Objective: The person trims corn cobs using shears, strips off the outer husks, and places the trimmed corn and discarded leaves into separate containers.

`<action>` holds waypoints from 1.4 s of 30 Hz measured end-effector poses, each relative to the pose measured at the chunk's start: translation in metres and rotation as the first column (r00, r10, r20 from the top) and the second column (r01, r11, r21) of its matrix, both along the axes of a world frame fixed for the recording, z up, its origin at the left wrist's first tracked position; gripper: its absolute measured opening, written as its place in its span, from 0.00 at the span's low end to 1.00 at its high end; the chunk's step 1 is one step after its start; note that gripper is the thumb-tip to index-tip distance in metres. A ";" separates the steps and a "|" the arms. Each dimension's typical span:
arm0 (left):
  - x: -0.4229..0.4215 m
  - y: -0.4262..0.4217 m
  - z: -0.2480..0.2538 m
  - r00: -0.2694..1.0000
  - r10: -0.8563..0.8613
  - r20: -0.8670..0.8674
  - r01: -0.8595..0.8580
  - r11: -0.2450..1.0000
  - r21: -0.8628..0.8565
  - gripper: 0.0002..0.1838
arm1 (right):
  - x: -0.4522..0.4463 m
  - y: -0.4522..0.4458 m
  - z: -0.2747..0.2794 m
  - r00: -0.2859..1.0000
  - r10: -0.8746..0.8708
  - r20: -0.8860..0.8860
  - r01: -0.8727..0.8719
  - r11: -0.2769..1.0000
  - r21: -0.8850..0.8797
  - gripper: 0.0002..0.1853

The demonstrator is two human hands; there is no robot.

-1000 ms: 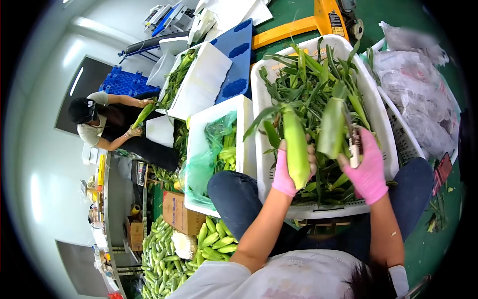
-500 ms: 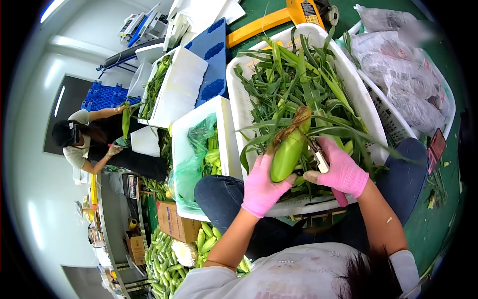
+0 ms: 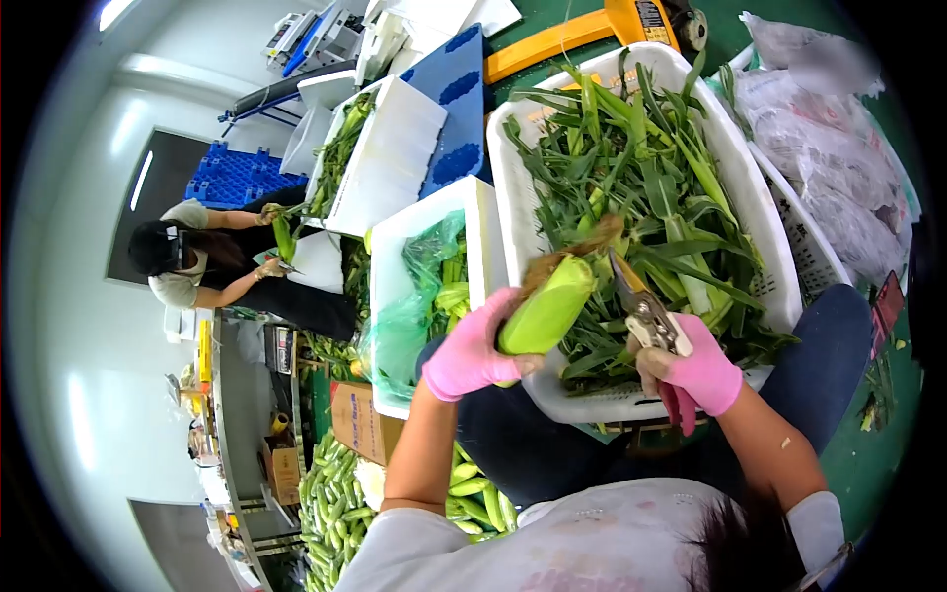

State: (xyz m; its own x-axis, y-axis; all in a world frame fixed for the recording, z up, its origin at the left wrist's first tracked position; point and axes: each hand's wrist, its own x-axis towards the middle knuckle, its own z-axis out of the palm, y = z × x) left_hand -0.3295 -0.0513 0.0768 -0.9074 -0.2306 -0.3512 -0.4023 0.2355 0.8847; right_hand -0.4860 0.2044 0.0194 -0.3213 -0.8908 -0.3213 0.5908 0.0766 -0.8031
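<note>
At the near left corner of a white perforated plastic crate (image 3: 508,202), I have the pink-gloved left hand (image 3: 475,353) clamped round a plump green corn ear (image 3: 547,308) with brown silk. Opposite, the pink-gloved right hand (image 3: 698,367) is closed on metal shears (image 3: 659,324) with pale handles, their blades just beside the ear's far end. Beyond, long green leaves (image 3: 617,173) fill the crate; to its left, a white foam box (image 3: 485,237) holds a translucent green plastic bag (image 3: 409,296)
</note>
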 end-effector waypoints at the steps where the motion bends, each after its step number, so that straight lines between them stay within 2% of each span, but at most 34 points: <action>1: 0.004 -0.001 -0.008 1.000 -0.001 -0.020 0.004 0.987 0.162 0.50 | 0.000 0.002 -0.004 1.000 -0.001 0.011 0.001 1.000 -0.003 0.13; 2: 0.006 -0.002 -0.015 0.999 0.004 -0.042 0.010 0.948 0.318 0.50 | -0.010 0.008 0.002 0.986 0.132 0.097 -0.133 0.991 0.001 0.17; 4: 0.007 -0.003 -0.028 0.993 -0.030 -0.111 0.079 0.882 0.464 0.54 | -0.008 0.006 0.000 0.972 0.192 0.133 -0.179 0.979 -0.102 0.17; 6: 0.009 -0.007 -0.049 0.979 -0.048 -0.196 0.138 0.870 0.474 0.54 | -0.004 0.003 -0.012 0.957 0.291 -0.002 -0.286 0.938 -0.196 0.26; 8: 0.005 -0.013 -0.057 0.966 -0.093 -0.242 0.193 0.882 0.430 0.53 | -0.001 0.004 -0.009 0.917 0.383 -0.109 -0.396 0.905 -0.157 0.29; 9: 0.004 -0.015 -0.062 0.960 -0.094 -0.265 0.204 0.881 0.426 0.53 | -0.003 0.005 -0.005 0.885 0.454 -0.104 -0.465 0.875 -0.138 0.31; 10: 0.001 -0.014 -0.065 0.953 -0.097 -0.288 0.218 0.881 0.421 0.52 | 0.001 0.005 -0.011 0.879 0.452 -0.152 -0.474 0.864 -0.172 0.33; 11: 0.001 -0.004 -0.065 0.958 0.037 -0.285 0.107 0.875 0.472 0.52 | 0.004 0.006 -0.012 0.894 0.434 -0.113 -0.448 0.877 -0.176 0.33; 12: 0.002 0.001 -0.062 0.969 0.078 -0.234 0.058 0.849 0.525 0.51 | 0.007 0.005 -0.011 0.908 0.413 -0.074 -0.420 0.890 -0.179 0.34; 14: -0.002 -0.005 -0.058 0.975 -0.086 -0.203 0.185 0.820 0.541 0.49 | 0.011 0.003 -0.012 0.928 0.353 -0.114 -0.369 0.915 -0.165 0.34; 15: -0.004 -0.005 -0.055 0.979 -0.148 -0.139 0.199 0.836 0.511 0.49 | 0.011 0.003 -0.014 0.936 0.326 -0.135 -0.344 0.926 -0.154 0.34; 16: -0.008 -0.004 -0.054 0.976 -0.206 -0.075 0.216 0.850 0.480 0.48 | 0.011 0.003 -0.018 0.934 0.264 -0.239 -0.311 0.932 -0.186 0.32; 17: -0.013 0.000 -0.056 0.955 -0.283 -0.087 0.291 0.848 0.443 0.47 | 0.007 0.005 -0.017 0.935 0.251 -0.250 -0.295 0.942 -0.157 0.31; 18: -0.009 0.000 -0.063 0.966 -0.250 -0.065 0.249 0.840 0.482 0.48 | 0.004 0.005 -0.015 0.933 0.244 -0.263 -0.284 0.950 -0.128 0.29; 19: 0.001 -0.004 -0.071 0.976 -0.212 -0.043 0.203 0.831 0.518 0.50 | 0.003 0.004 -0.013 0.961 0.272 -0.056 -0.273 0.962 -0.015 0.23; 20: 0.006 -0.002 -0.070 0.985 -0.169 -0.024 0.155 0.822 0.548 0.52 | 0.004 0.003 -0.019 0.975 0.182 -0.128 -0.177 0.983 0.053 0.17; 21: 0.016 0.006 -0.064 1.000 0.026 0.011 -0.026 0.668 0.744 0.43 | 0.003 0.003 -0.019 0.996 0.089 -0.017 -0.089 0.996 0.029 0.16; 22: 0.028 0.009 -0.060 0.978 0.199 0.059 -0.142 0.437 0.888 0.45 | 0.001 0.002 -0.019 0.996 0.002 0.091 -0.003 1.000 0.015 0.14; 23: 0.042 0.001 -0.057 0.953 0.299 -0.039 -0.045 0.268 0.962 0.45 | -0.007 0.005 -0.015 0.983 -0.053 0.178 0.033 0.993 0.115 0.12; 24: 0.061 -0.008 -0.051 0.903 0.412 -0.118 0.081 0.107 0.991 0.45 | -0.008 0.003 -0.035 0.962 -0.164 0.219 0.136 0.981 0.138 0.11; 26: 0.113 -0.018 -0.031 0.663 0.696 -0.276 -0.014 0.380 0.925 0.44 | -0.015 0.003 -0.065 0.869 -0.331 0.367 0.316 0.943 0.101 0.12; 28: 0.188 -0.037 -0.035 0.420 0.875 -0.242 -0.154 0.331 0.931 0.42 | -0.012 -0.002 -0.053 0.802 -0.372 0.468 0.410 0.912 0.024 0.17; 29: 0.237 -0.048 -0.051 0.389 0.885 -0.257 -0.191 0.350 0.917 0.42 | -0.008 -0.001 -0.048 0.758 -0.308 0.575 0.388 0.921 -0.017 0.21; 30: 0.296 -0.058 -0.078 0.303 0.938 -0.167 -0.272 0.253 0.928 0.39 | -0.007 -0.002 -0.051 0.753 -0.171 0.636 0.308 0.945 -0.111 0.22; 31: 0.336 -0.053 -0.093 0.180 0.982 -0.064 -0.381 0.129 0.915 0.36 | 0.001 -0.005 -0.052 0.771 -0.112 0.627 0.257 0.955 -0.146 0.25; 32: 0.397 -0.061 -0.131 0.124 0.988 0.091 -0.386 -0.036 0.922 0.34 | 0.010 -0.009 -0.051 0.785 -0.050 0.617 0.205 0.962 -0.182 0.28; 33: 0.451 -0.060 -0.165 -0.007 0.983 0.182 -0.548 -0.156 0.822 0.35 | 0.019 -0.010 -0.047 0.794 0.017 0.608 0.141 0.967 -0.212 0.30; 34: 0.500 -0.053 -0.200 -0.124 0.936 0.330 -0.711 -0.316 0.629 0.31 | 0.027 -0.011 -0.044 0.798 0.080 0.597 0.082 0.967 -0.239 0.32; 35: 0.509 -0.042 -0.204 -0.409 0.789 0.458 -0.684 -0.597 0.418 0.29 | 0.032 -0.010 -0.044 0.808 0.122 0.577 0.007 0.976 -0.217 0.35; 36: 0.513 -0.037 -0.211 -0.649 0.549 0.527 -0.555 -0.815 0.167 0.28 | 0.036 -0.009 -0.046 0.818 0.159 0.553 -0.065 0.980 -0.187 0.39; 38: 0.564 -0.038 -0.241 -0.729 0.320 0.605 -0.347 -0.935 0.077 0.20 | 0.045 -0.008 -0.048 0.828 0.168 0.535 -0.134 0.986 -0.102 0.40; 40: 0.579 -0.048 -0.255 -0.847 0.364 0.387 -0.322 -0.931 0.170 0.19 | 0.047 -0.005 -0.054 0.848 0.157 0.506 -0.187 0.982 0.010 0.42; 41: 0.571 -0.070 -0.248 -0.890 0.318 0.327 -0.259 -0.942 0.211 0.22 | 0.044 -0.004 -0.060 0.847 0.219 0.484 -0.248 0.969 -0.005 0.38; 42: 0.563 -0.092 -0.241 -0.925 0.270 0.266 -0.201 -0.945 0.258 0.24 | 0.033 0.005 -0.076 0.860 0.186 0.475 -0.235 0.971 0.047 0.38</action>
State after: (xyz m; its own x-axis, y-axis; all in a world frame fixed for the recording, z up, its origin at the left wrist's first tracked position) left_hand 0.2336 -0.1429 -0.1644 0.7732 -0.0923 -0.6275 0.6092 -0.1672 0.7752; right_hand -0.4530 0.2089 -0.0569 0.0789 -0.8757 -0.4764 0.8538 0.3061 -0.4211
